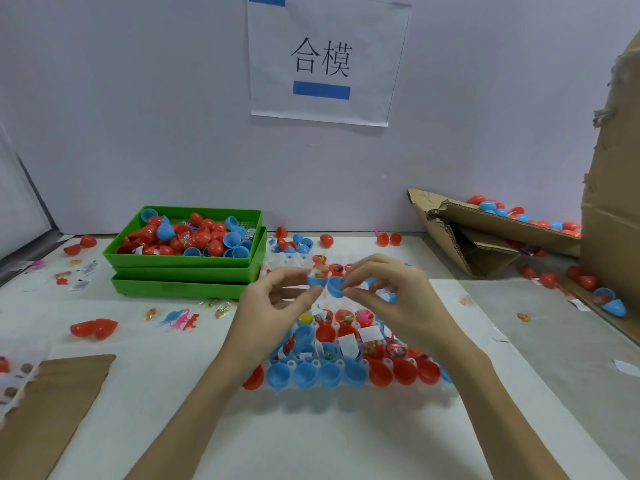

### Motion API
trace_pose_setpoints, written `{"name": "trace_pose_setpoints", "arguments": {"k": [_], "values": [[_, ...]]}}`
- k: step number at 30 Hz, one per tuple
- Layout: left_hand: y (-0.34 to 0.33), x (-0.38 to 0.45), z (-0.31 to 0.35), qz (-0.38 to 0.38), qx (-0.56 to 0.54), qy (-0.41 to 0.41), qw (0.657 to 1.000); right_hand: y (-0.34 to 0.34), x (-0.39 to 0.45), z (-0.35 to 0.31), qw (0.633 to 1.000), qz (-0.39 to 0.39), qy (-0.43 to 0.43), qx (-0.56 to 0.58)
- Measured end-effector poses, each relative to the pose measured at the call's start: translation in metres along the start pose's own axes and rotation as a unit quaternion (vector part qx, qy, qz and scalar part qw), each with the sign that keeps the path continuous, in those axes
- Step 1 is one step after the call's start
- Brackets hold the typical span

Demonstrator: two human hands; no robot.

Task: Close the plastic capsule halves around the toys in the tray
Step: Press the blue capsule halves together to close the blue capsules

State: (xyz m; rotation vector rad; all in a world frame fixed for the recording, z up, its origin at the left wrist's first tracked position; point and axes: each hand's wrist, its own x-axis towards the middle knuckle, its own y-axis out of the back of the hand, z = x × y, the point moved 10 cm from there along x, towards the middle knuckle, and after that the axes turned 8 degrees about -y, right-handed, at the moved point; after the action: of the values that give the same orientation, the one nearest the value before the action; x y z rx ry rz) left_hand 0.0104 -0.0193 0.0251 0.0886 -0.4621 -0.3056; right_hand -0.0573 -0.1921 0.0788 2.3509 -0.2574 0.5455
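Both hands hovered over the far half of the white tray [349, 393], and I held a blue capsule [327, 282] between them. With my left hand [273, 306] I pinched the toy-filled half [317, 278]; with my right hand [388, 292] I pinched the empty half [336, 286], its hollow tilted toward the left one. Side by side, the halves touched at their rims, so I judged the closing would run left-right across the tray. Nearer me in the tray, open red and blue cups [346, 374] waited, several with toys. Left of the tray sat stacked green bins [187, 268] on the counter [311, 445].
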Motion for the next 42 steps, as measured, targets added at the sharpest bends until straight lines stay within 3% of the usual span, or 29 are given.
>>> {"name": "trace_pose_setpoints", "arguments": {"k": [4, 12, 16, 22, 29, 35, 42], "values": [[-0.001, 0.001, 0.010, 0.001, -0.067, -0.030, 0.997, -0.010, -0.001, -0.008, 0.999, -0.024, -0.003, 0.029], [0.002, 0.000, 0.009, 0.029, -0.048, -0.023, 0.998, -0.021, -0.004, 0.003, 0.995, -0.083, -0.044, 0.020], [-0.004, 0.000, 0.010, -0.007, -0.084, -0.025, 0.996, -0.022, -0.003, 0.005, 0.988, -0.084, -0.075, 0.107], [-0.010, -0.001, 0.011, -0.023, -0.039, -0.055, 0.997, -0.033, -0.004, 0.018, 0.959, -0.061, -0.164, 0.221], [-0.009, -0.006, 0.025, -0.005, 0.060, -0.137, 0.989, -0.030, -0.003, 0.020, 0.954, -0.016, -0.169, 0.249], [-0.005, -0.006, 0.026, 0.019, 0.043, -0.134, 0.990, -0.039, -0.006, 0.026, 0.908, -0.020, -0.219, 0.356], [-0.004, -0.010, 0.036, 0.030, 0.100, -0.180, 0.978, -0.039, -0.006, 0.019, 0.929, -0.020, -0.187, 0.320]]}}
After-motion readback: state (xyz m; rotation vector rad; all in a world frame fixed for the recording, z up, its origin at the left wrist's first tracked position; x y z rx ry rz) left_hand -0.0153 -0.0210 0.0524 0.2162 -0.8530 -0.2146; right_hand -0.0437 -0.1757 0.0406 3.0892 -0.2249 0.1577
